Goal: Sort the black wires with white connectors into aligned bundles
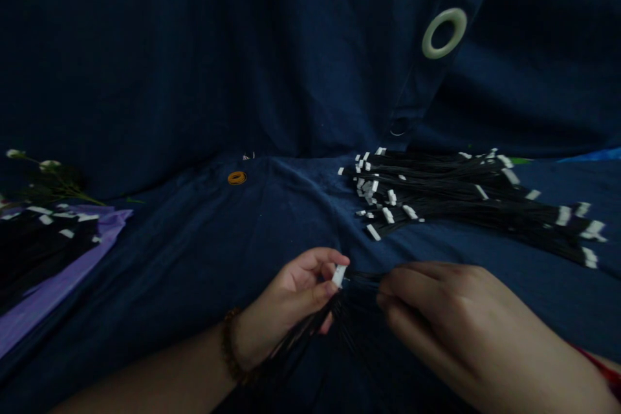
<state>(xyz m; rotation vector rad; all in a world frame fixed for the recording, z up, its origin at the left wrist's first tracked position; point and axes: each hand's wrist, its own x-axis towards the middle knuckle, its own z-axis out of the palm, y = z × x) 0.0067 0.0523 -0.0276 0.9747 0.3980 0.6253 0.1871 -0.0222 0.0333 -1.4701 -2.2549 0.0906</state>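
Between thumb and fingers, my left hand pinches a small white connector near the bottom middle. Thin black wires hang from it down past the palm. To its right, my right hand is closed, with its fingertips on black wire that reaches toward the connector. How many strands it holds is too dark to tell. Beyond the right hand lies a large pile of black cables with white connectors at both ends.
At the left, more black cables with white ends rest on purple wrapping beside white flowers. A brown coil lies on the dark blue cloth. A pale ring is on the cloth behind.
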